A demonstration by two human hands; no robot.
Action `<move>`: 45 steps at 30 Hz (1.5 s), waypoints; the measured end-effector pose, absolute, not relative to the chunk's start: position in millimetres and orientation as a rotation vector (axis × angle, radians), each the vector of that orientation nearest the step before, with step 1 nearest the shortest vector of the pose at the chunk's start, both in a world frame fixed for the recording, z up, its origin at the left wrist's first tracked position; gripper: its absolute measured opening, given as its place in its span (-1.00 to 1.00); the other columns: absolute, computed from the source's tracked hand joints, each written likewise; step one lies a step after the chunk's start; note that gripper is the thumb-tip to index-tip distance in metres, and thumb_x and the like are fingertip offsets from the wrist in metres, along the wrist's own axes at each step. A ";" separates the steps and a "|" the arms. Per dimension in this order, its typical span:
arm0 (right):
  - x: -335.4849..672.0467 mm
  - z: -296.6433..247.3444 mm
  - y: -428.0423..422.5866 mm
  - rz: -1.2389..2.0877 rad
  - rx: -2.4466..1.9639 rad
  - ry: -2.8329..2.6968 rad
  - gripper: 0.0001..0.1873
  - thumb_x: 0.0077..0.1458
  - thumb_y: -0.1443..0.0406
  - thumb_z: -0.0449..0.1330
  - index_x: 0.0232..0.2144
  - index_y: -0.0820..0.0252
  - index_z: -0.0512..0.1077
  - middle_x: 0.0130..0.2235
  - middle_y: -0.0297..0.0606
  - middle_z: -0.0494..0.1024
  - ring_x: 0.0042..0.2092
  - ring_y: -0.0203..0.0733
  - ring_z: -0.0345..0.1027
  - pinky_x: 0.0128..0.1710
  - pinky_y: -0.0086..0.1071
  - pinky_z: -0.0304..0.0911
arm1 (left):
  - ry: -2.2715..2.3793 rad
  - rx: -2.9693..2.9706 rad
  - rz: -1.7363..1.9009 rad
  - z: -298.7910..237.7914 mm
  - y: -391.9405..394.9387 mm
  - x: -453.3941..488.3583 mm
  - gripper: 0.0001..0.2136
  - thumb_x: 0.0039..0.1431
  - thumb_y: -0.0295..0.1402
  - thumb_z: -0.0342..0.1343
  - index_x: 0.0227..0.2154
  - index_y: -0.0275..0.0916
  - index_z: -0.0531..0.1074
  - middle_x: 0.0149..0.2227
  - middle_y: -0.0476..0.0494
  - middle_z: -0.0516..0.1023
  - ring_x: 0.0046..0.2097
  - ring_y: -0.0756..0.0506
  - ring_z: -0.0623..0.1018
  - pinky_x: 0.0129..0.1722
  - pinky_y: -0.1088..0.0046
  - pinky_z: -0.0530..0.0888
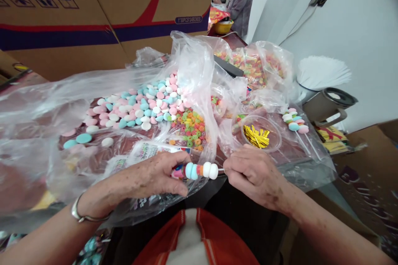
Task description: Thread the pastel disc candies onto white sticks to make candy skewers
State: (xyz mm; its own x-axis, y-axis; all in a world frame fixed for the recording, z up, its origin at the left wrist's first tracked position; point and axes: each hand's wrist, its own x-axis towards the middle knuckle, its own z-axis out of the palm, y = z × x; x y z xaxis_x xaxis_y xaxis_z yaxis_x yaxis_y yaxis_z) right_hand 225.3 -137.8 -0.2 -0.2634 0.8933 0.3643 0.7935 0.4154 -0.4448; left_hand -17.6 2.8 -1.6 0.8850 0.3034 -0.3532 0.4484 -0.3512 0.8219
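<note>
At the bottom of the frame we see an orange and white garment point(199, 236), and just above it our two hands meet in the lower centre. Our left hand point(155, 178), with a metal bracelet point(83, 215) at the wrist, curls its fingers point(177, 159) around the pink end of a candy stick point(199, 170), thumb beneath and forefinger above. The stick lies level between the hands: its blue, orange and white candies sit in the open gap, and its thin bare end runs into our right hand point(255, 172), whose fingers are closed and pinch it at the thumb side.

Just beyond the right hand, a clear cup point(273, 145) holds gold twist ties point(256, 136). To its right a finished candy stick point(295, 122) lies on plastic sheeting.

Above the left hand, a small pile of coloured ring candies point(191, 130) rests in a clear bag point(192, 62), and behind it spreads a heap of pink, blue and white round candies point(139, 105).

Farther back, right of centre, more bags of ring candies point(255, 68) stand. At the right edge a bundle of white sticks point(323, 72) fans out.

Cardboard boxes point(93, 8) fill the upper left, and a person point(241, 0) stands at the top centre.
</note>
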 end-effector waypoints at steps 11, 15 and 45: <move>215.6 -4.2 -130.6 -0.140 -1.200 -2.262 -0.77 0.29 0.43 0.07 -0.38 0.23 0.48 -0.50 -0.32 0.42 -0.39 -0.23 0.18 -0.32 -0.26 0.03 | 0.560 2.056 -0.279 -2.1 -3.7 -10.3 -0.60 0.03 -0.08 0.37 -0.22 -0.22 0.41 -0.36 0.04 0.43 -0.33 -0.08 0.41 -0.36 0.48 0.28; 228.9 -7.5 -130.5 -0.267 -1.229 -2.255 -0.85 0.29 0.41 0.13 -0.20 0.20 0.51 -0.41 -0.30 0.51 -0.36 -0.22 0.23 -0.27 -0.23 0.07 | 0.617 1.802 -0.284 -1.7 4.3 -12.8 -0.41 -0.21 -0.05 0.49 -0.13 -0.19 0.43 -0.42 0.12 0.42 -0.45 -0.02 0.38 -0.50 0.52 0.29; 197.9 -9.7 -137.7 0.909 -1.591 -1.947 -0.74 0.27 0.35 0.00 -0.49 0.16 0.29 -0.51 -0.43 0.35 -0.45 -0.34 0.20 -0.37 -0.41 0.02 | 0.468 2.470 -0.139 7.5 -8.3 -14.0 -0.49 0.20 -0.42 0.18 0.20 -0.13 0.26 -0.01 -0.21 0.58 -0.09 -0.23 0.58 -0.14 0.33 0.42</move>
